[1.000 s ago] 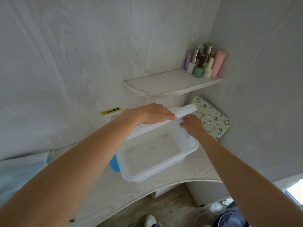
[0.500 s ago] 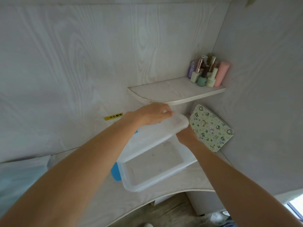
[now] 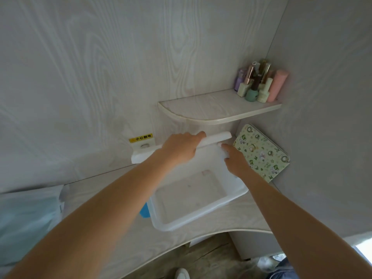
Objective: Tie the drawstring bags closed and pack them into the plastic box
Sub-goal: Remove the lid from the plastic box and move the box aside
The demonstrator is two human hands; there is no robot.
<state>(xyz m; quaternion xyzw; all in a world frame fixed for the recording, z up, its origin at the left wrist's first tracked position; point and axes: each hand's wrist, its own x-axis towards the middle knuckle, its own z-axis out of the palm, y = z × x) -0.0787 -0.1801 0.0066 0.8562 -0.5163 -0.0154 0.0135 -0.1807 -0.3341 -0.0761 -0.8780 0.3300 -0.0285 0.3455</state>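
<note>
- The plastic box [image 3: 198,206] is a translucent, frosted white tub, rectangular with rounded corners and a thick rolled rim; its bare floor shows faint smudges.
- It sits on a pale wood-grain desk [image 3: 231,216] with a curved front edge, its long axis running from the near left towards the far right, its open mouth facing up.
- A blue latch [image 3: 145,210] shows on the box's left short side, partly behind the left forearm.
- The white lid [image 3: 213,138] is a flat, smooth slab with rounded ends, raised on edge above the box's far rim and tilted back towards the wall; its long axis runs left to right, rising slightly to the right.
- The left hand [image 3: 180,147] grips the lid's near edge from above, fingers curled over it, around the middle of its length.
- The right hand [image 3: 234,161] rests against the box's far right wall just under the lid's right end; its fingertips are blurred, so whether they pinch anything cannot be told.
- A green floral-print pouch [image 3: 261,153], flat and rectangular, leans against the right wall just beside the box.
- Above, a curved corner shelf [image 3: 211,109] carries a cluster of pastel nail-polish bottles [image 3: 259,85].
- A yellow warning sticker [image 3: 141,138] sits on the wall behind the lid.
- A pale blue plastic bag [image 3: 26,222] lies at the desk's left.
</note>
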